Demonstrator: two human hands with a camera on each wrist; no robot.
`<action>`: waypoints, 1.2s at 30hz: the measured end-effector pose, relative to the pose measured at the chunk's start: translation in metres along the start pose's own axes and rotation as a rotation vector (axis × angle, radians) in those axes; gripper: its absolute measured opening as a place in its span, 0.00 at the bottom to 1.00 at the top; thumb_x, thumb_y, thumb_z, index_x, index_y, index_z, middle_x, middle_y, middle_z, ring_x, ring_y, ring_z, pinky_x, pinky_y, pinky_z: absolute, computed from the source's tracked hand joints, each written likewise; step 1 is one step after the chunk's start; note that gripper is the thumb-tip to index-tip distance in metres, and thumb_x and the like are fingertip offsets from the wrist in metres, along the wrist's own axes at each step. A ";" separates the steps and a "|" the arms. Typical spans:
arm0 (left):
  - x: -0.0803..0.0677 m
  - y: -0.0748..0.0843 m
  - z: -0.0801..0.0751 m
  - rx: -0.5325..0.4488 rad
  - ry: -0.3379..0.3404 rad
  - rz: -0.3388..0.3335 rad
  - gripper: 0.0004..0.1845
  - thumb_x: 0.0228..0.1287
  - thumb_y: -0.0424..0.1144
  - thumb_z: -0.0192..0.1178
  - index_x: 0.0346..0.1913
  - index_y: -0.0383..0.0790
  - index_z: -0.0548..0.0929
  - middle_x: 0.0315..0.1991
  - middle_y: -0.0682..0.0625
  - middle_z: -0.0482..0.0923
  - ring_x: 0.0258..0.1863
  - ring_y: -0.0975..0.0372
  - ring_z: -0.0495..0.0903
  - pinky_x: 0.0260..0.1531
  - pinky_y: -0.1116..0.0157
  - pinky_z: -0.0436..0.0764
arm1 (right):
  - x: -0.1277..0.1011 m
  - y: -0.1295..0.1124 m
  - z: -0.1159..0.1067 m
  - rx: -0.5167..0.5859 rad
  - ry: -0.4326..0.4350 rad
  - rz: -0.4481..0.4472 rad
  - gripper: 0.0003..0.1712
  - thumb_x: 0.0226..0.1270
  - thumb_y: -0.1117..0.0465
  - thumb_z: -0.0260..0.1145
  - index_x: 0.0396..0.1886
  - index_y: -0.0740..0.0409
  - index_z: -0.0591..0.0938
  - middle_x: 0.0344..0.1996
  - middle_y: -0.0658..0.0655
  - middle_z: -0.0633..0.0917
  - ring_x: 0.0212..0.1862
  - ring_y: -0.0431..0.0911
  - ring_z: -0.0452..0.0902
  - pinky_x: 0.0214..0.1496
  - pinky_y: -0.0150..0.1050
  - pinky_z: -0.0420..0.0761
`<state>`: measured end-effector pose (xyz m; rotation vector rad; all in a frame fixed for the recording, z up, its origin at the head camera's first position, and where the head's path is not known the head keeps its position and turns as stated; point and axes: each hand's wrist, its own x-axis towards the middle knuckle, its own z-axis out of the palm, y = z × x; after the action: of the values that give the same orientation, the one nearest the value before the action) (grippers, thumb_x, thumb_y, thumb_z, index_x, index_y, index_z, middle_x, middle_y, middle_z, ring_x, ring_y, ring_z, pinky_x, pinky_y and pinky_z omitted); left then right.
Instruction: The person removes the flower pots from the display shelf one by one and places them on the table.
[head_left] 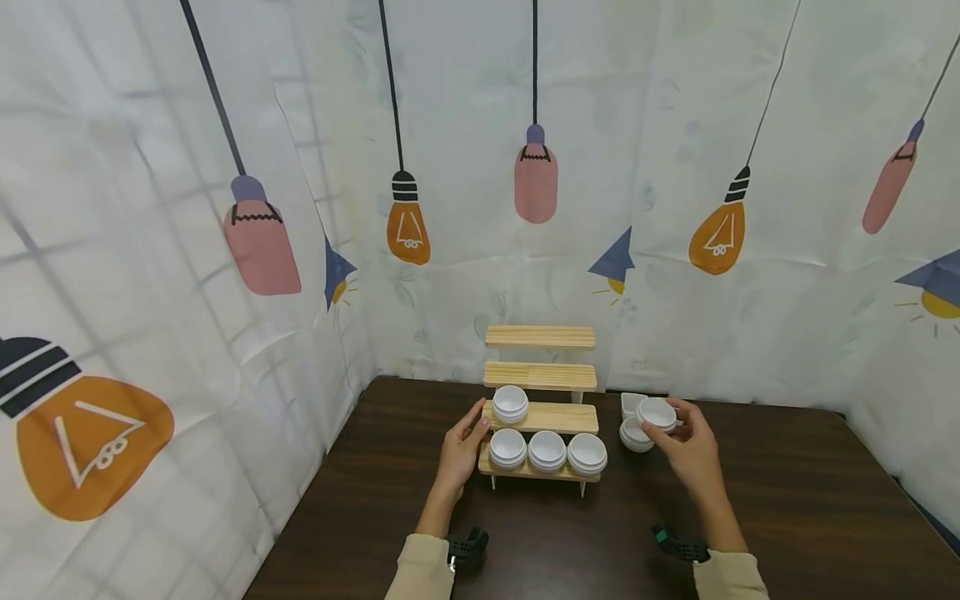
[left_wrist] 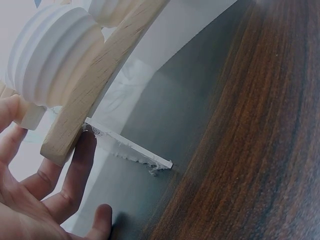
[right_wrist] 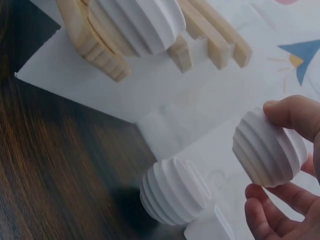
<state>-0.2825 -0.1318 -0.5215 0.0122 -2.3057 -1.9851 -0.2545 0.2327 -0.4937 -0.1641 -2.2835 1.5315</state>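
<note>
A small wooden stepped stand [head_left: 558, 418] has white ribbed bowls on its two lower steps. Three of them, such as the middle bowl [head_left: 547, 450], line the bottom step; one more bowl [head_left: 510, 403] sits at the left of the step above. My left hand [head_left: 459, 450] grips the stand's left end, fingers around the wooden plank [left_wrist: 107, 75] in the left wrist view. On the right, my right hand [head_left: 692, 443] pinches a white ribbed bowl [right_wrist: 267, 150] between thumb and fingers, raised over the table. Below it stands another ribbed bowl [right_wrist: 172, 192].
A white square-edged dish [head_left: 632, 404] stands behind the bowls on the right, partly hidden. The dark wood table [head_left: 810, 500] ends at a white cloth wall [head_left: 450, 308] printed with lamps. A thin white leg [left_wrist: 132, 143] supports the stand's front.
</note>
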 end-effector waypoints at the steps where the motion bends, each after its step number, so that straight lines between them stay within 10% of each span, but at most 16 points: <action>1: -0.001 0.002 -0.001 -0.002 -0.003 -0.002 0.25 0.78 0.47 0.57 0.74 0.53 0.73 0.39 0.42 0.83 0.41 0.59 0.81 0.35 0.67 0.74 | 0.000 0.000 0.000 -0.005 0.000 0.001 0.35 0.64 0.57 0.77 0.68 0.57 0.74 0.53 0.61 0.80 0.38 0.31 0.75 0.38 0.25 0.76; 10: -0.020 0.036 -0.008 -0.004 -0.038 0.018 0.24 0.78 0.42 0.57 0.74 0.48 0.74 0.41 0.38 0.83 0.43 0.54 0.83 0.37 0.64 0.76 | 0.001 0.008 -0.005 -0.038 0.016 0.057 0.37 0.64 0.56 0.77 0.70 0.57 0.73 0.55 0.61 0.79 0.38 0.29 0.73 0.37 0.26 0.75; 24: -0.020 0.037 -0.006 -0.007 -0.031 0.010 0.24 0.78 0.41 0.57 0.74 0.48 0.74 0.40 0.39 0.83 0.41 0.59 0.82 0.37 0.67 0.75 | 0.004 0.023 -0.017 -0.091 0.029 0.126 0.38 0.64 0.52 0.77 0.70 0.56 0.72 0.57 0.61 0.79 0.37 0.27 0.72 0.36 0.30 0.74; 36: -0.023 0.035 -0.001 -0.024 -0.004 0.038 0.25 0.78 0.41 0.56 0.74 0.44 0.73 0.47 0.35 0.82 0.48 0.40 0.81 0.36 0.69 0.73 | 0.004 0.036 -0.021 -0.109 -0.017 0.160 0.40 0.66 0.50 0.75 0.73 0.57 0.69 0.60 0.63 0.78 0.39 0.25 0.70 0.38 0.29 0.73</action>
<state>-0.2576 -0.1262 -0.4882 -0.0362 -2.2664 -1.9966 -0.2545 0.2662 -0.5189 -0.3738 -2.4192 1.4882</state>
